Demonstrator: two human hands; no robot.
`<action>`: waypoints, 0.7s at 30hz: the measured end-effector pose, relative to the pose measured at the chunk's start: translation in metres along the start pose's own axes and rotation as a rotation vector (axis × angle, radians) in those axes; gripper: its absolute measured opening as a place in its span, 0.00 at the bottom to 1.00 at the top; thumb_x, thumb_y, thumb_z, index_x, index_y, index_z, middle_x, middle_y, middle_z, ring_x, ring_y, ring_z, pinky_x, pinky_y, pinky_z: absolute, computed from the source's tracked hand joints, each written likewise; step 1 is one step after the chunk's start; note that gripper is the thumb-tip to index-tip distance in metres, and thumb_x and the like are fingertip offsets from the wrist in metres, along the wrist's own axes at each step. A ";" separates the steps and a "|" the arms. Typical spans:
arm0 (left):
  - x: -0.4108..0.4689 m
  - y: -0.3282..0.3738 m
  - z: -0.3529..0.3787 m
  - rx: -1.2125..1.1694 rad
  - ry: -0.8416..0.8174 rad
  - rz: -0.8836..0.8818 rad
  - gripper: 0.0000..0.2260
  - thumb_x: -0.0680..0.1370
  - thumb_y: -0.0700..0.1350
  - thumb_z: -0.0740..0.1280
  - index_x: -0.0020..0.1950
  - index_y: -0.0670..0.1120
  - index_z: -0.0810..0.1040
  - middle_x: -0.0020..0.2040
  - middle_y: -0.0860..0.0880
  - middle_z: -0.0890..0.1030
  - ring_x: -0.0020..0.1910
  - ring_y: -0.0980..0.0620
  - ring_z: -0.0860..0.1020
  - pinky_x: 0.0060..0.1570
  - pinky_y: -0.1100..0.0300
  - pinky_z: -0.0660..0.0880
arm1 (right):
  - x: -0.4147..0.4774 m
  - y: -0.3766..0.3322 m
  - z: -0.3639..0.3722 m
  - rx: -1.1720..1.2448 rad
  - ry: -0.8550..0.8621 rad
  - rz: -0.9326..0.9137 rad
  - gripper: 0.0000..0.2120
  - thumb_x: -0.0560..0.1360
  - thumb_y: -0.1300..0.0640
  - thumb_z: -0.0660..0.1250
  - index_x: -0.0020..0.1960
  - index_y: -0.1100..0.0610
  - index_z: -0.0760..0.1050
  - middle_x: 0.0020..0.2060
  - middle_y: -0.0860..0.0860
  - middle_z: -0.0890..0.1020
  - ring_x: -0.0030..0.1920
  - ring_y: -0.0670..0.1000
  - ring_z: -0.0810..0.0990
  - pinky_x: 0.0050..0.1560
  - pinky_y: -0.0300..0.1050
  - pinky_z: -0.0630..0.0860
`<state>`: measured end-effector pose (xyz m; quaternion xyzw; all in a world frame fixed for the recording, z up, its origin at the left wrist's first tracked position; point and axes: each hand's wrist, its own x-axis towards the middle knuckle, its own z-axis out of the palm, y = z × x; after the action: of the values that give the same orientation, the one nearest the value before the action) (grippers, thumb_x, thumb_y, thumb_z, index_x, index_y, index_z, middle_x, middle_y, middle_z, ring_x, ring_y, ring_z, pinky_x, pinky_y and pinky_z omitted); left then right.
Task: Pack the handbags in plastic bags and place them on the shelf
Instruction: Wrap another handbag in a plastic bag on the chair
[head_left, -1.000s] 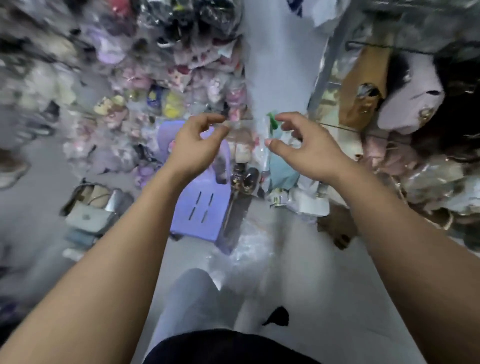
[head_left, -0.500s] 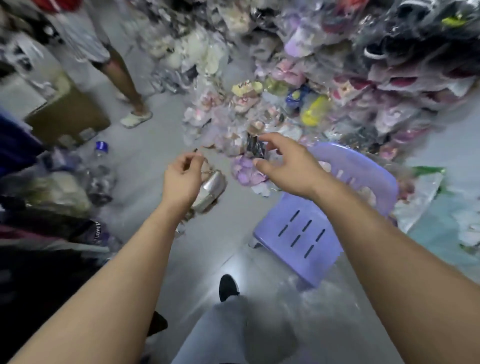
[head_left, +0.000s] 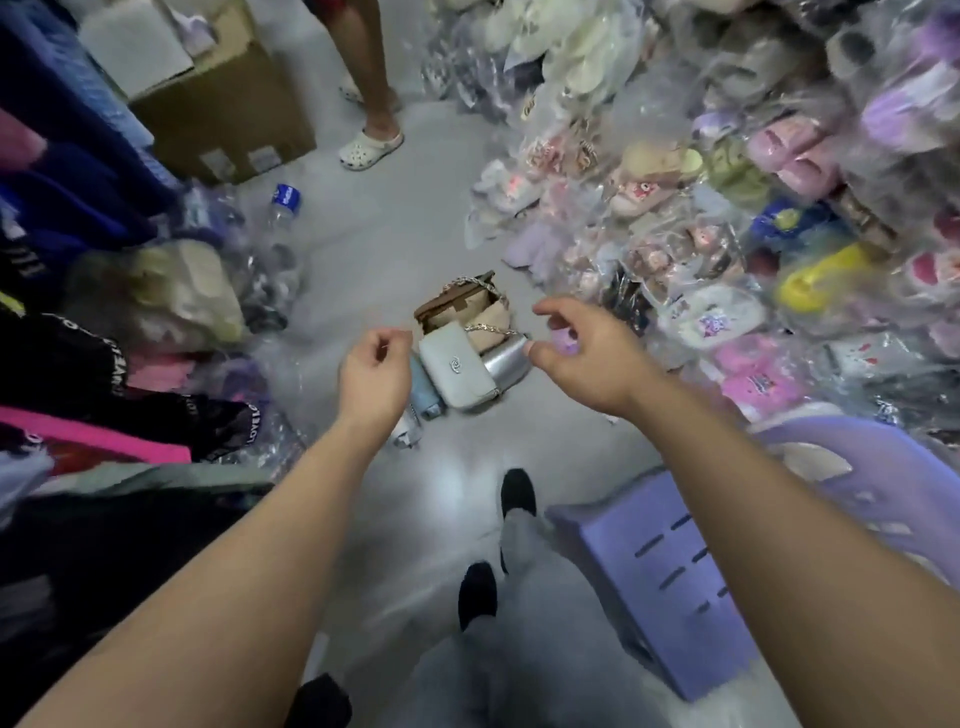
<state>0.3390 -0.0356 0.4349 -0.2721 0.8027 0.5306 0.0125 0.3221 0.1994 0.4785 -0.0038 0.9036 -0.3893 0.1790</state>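
Several handbags lie in a small pile on the grey floor: a white flap handbag, a silver handbag beside it, a beige-and-brown handbag with a chain behind them, and a pale blue handbag at the left. My left hand hovers over the pile's left edge with its fingers curled and thumb against fingertips; any clear film in that pinch is too faint to make out. My right hand hovers at the pile's right edge, thumb and forefinger apart and nothing plainly between them.
Heaps of bagged slippers fill the right side. A purple plastic stool stands at my right. Folded clothes and a cardboard box line the left. A person's leg in a white clog stands ahead, near a water bottle.
My view has swung left from the shelf and stool to the floor pile of handbags. The clear plastic bag that both hands held up a second ago is no longer plainly visible.
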 end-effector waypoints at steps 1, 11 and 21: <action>0.016 -0.009 0.004 0.016 0.006 -0.018 0.07 0.81 0.46 0.65 0.44 0.49 0.79 0.39 0.56 0.78 0.38 0.61 0.74 0.34 0.78 0.66 | 0.024 0.006 0.012 -0.007 -0.025 0.019 0.22 0.78 0.52 0.69 0.71 0.50 0.73 0.63 0.52 0.78 0.60 0.49 0.76 0.58 0.38 0.68; 0.208 -0.147 0.114 0.274 -0.107 -0.010 0.09 0.79 0.51 0.63 0.44 0.51 0.81 0.50 0.50 0.83 0.49 0.58 0.79 0.52 0.65 0.75 | 0.207 0.159 0.185 -0.015 -0.193 0.243 0.24 0.77 0.48 0.69 0.71 0.51 0.71 0.64 0.55 0.77 0.60 0.55 0.79 0.58 0.45 0.74; 0.369 -0.319 0.253 0.697 -0.191 0.068 0.20 0.81 0.54 0.61 0.72 0.50 0.71 0.74 0.43 0.66 0.72 0.39 0.65 0.71 0.49 0.63 | 0.305 0.311 0.375 0.488 -0.107 0.735 0.39 0.77 0.45 0.71 0.79 0.50 0.53 0.57 0.47 0.74 0.57 0.54 0.78 0.62 0.56 0.77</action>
<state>0.1006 -0.0664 -0.0593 -0.1741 0.9391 0.2483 0.1616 0.2007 0.1085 -0.0754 0.3399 0.7159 -0.5009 0.3479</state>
